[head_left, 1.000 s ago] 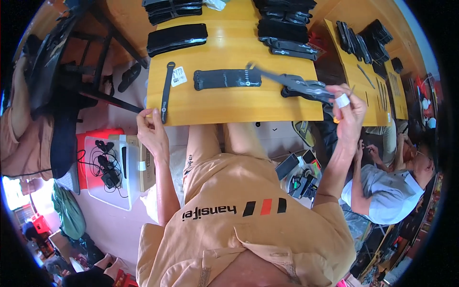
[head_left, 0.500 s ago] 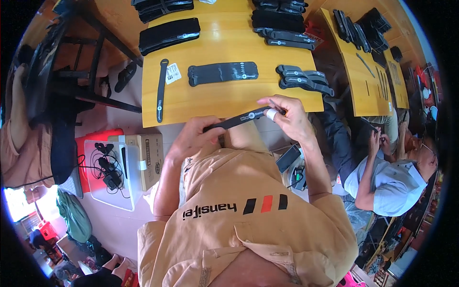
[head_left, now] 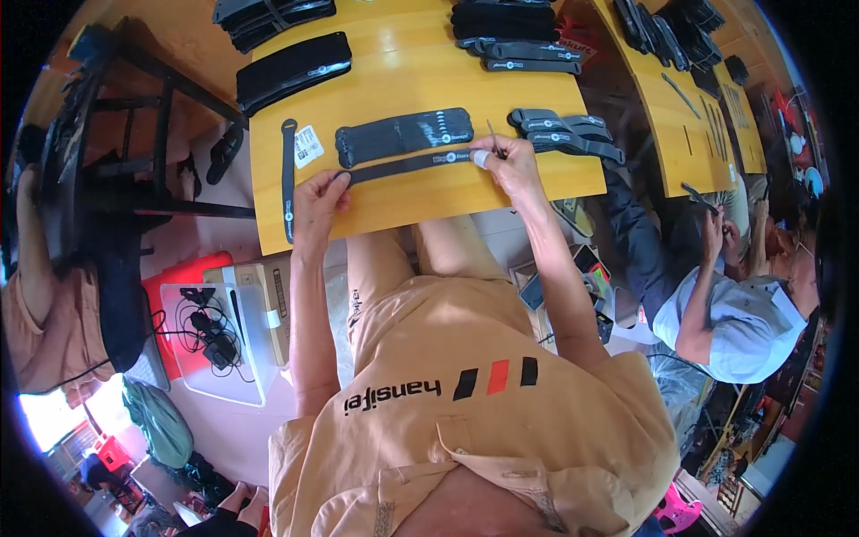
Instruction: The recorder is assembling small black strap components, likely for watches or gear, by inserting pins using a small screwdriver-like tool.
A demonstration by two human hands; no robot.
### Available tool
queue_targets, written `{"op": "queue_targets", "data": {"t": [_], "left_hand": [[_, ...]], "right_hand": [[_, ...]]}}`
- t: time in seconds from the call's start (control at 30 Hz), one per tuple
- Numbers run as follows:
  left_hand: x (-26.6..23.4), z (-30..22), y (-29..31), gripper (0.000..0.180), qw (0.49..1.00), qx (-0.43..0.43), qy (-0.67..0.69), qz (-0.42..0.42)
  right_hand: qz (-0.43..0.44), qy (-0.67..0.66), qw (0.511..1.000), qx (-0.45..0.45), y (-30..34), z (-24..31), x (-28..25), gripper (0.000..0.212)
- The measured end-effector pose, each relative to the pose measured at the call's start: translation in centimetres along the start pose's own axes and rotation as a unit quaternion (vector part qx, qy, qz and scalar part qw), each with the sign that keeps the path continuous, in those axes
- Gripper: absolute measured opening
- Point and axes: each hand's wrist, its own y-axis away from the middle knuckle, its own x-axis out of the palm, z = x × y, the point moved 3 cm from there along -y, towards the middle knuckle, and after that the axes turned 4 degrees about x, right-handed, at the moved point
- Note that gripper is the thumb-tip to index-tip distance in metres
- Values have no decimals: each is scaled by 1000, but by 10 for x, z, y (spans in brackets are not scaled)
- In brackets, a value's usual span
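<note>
A long black strap (head_left: 403, 167) with pale print is stretched out straight between my two hands, low over the yellow table (head_left: 429, 201). My left hand (head_left: 318, 204) pinches its left end. The right end sits in the fingers of my right hand (head_left: 513, 172), where one finger wears a white wrap (head_left: 481, 158). A thin dark piece sticks up from those fingers; I cannot tell what it is. Just beyond the held strap lies a flat stack of black straps (head_left: 394, 139). A single strap (head_left: 289, 170) with a rounded, holed end lies left of it, beside a white label (head_left: 308, 146).
Looped strap bundles (head_left: 565, 134) lie at the table's right, with more strap piles (head_left: 295, 72) farther back. A second table (head_left: 671, 143) stands to the right, where a co-worker (head_left: 725, 313) sits. A clear bin of cables (head_left: 215, 345) is on the floor at left.
Both hands have moved forward from my lap to over the table. They are farther apart, and the strap now stretches nearly level in front of the stack.
</note>
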Motion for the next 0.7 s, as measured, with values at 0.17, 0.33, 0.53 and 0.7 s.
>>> {"op": "queue_targets", "data": {"t": [0.17, 0.33, 0.53, 0.7], "left_hand": [[2, 9, -19, 10, 998, 19, 10, -55], [4, 22, -28, 10, 997, 35, 15, -73], [6, 21, -32, 10, 995, 24, 6, -102], [9, 17, -31, 14, 993, 26, 9, -116]], "right_hand": [[-39, 20, 999, -21, -24, -13, 3, 9], [-62, 44, 997, -8, -35, -21, 3, 9], [-82, 76, 994, -8, -40, -26, 3, 10], [-96, 91, 991, 3, -40, -25, 3, 12]]}}
